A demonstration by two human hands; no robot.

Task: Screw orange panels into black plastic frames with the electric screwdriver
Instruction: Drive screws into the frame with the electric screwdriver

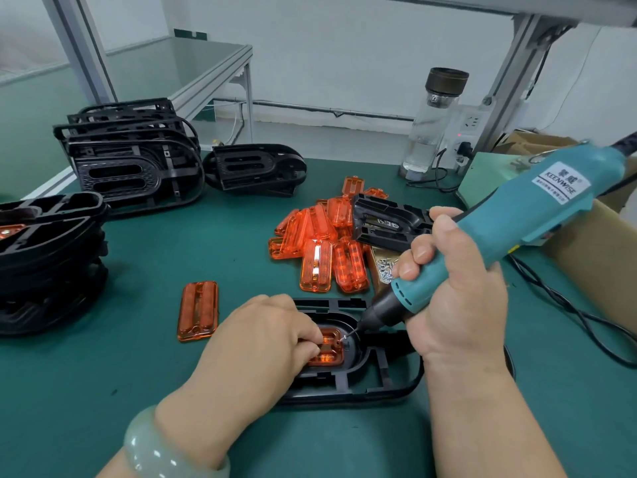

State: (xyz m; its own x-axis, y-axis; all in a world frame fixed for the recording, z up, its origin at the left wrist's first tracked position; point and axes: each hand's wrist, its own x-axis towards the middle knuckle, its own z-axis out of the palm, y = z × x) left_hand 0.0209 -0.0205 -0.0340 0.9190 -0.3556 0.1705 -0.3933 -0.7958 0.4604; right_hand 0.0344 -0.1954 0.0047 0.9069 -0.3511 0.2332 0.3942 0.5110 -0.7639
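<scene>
A black plastic frame (379, 381) lies flat on the green mat near me, with an orange panel (329, 353) seated in its recess. My left hand (262, 336) presses down on that panel with curled fingers and hides most of it. My right hand (451, 288) grips the teal electric screwdriver (510, 215), tilted down to the left. Its bit tip holds a small screw (344, 337) at the panel's right edge. One loose orange panel (198, 310) lies just left of my left hand.
A heap of orange panels (320, 239) sits mid-table with a black part (386, 220) on it and loose screws (386, 267) beside. Stacked black frames (134, 160) stand at far left, another stack (48, 257) at left edge. A water bottle (431, 122), power cord (568, 305) and cardboard box (593, 250) are on the right.
</scene>
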